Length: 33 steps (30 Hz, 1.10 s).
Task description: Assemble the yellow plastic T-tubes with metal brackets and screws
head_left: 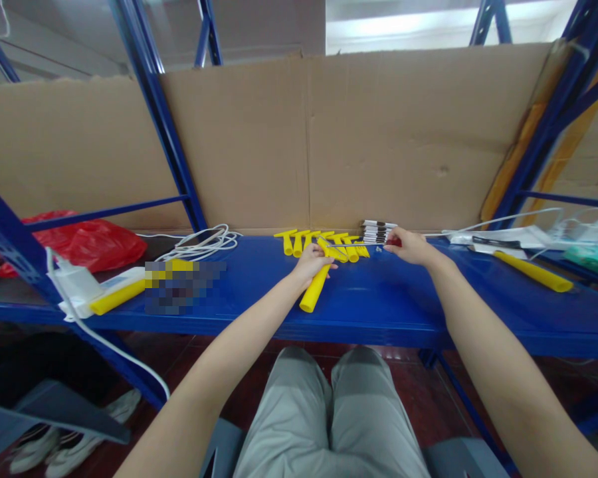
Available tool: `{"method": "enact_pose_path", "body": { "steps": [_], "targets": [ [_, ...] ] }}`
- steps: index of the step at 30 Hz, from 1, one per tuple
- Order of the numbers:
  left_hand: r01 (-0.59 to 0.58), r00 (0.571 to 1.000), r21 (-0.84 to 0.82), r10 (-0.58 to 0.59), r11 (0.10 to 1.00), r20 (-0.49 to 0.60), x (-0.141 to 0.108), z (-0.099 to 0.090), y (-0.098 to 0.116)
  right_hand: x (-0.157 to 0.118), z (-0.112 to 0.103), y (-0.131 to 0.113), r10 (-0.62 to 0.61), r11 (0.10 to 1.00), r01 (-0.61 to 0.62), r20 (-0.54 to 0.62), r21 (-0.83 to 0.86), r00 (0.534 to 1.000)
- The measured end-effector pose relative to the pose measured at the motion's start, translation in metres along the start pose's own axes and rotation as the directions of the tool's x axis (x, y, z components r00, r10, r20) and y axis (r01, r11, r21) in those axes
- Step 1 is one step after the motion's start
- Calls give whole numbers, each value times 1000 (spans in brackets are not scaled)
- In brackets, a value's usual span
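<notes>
My left hand (309, 265) is closed around a yellow T-shaped plastic handle (315, 291), whose tubular end points down toward me. In my right hand (409, 245) is a screwdriver (393, 243) with a red grip. Its thin metal shaft runs level to the left and reaches the head of the yellow handle. Whether the tip sits in a screw there is too small to tell. Just behind both hands, several more yellow T-shaped handles (288, 244) lie in a row on the blue shelf (259, 285). A stack of white and dark brown pieces (376, 231) lies beside my right hand.
A cardboard sheet (379, 133) stands behind the shelf. Coiled white cable (204, 242), a yellow tube (119, 297) and a red plastic bag (94, 242) are at left. Another yellow tube (535, 272) lies at right. Blue posts (167, 133) frame the bench. A person's shoes (87, 435) show at lower left.
</notes>
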<state>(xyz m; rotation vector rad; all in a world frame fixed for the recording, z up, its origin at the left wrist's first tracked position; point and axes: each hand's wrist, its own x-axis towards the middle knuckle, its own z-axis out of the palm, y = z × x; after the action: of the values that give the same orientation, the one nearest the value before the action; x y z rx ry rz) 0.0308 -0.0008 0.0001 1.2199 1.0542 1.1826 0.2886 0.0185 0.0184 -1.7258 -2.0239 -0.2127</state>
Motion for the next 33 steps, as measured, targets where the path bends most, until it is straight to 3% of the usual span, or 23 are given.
{"method": "enact_pose_path", "body": {
  "steps": [11, 19, 25, 33],
  "targets": [
    [-51, 999, 65, 51, 997, -4, 4, -1, -7, -1, -4, -2, -8, 1000, 8, -2, -17, 1000],
    [-173, 984, 191, 177, 966, -3, 7, -7, -7, -2, -10, -2, -63, 998, 63, -40, 7, 997],
    [-213, 971, 270, 233, 939, -47, 6, -13, 3, -4, -10, -3, -204, 959, 194, 26, 206, 979],
    [-220, 972, 203, 232, 954, -39, 5, -16, 9, -6, -11, -11, -217, 936, 187, 70, 297, 974]
  ]
}}
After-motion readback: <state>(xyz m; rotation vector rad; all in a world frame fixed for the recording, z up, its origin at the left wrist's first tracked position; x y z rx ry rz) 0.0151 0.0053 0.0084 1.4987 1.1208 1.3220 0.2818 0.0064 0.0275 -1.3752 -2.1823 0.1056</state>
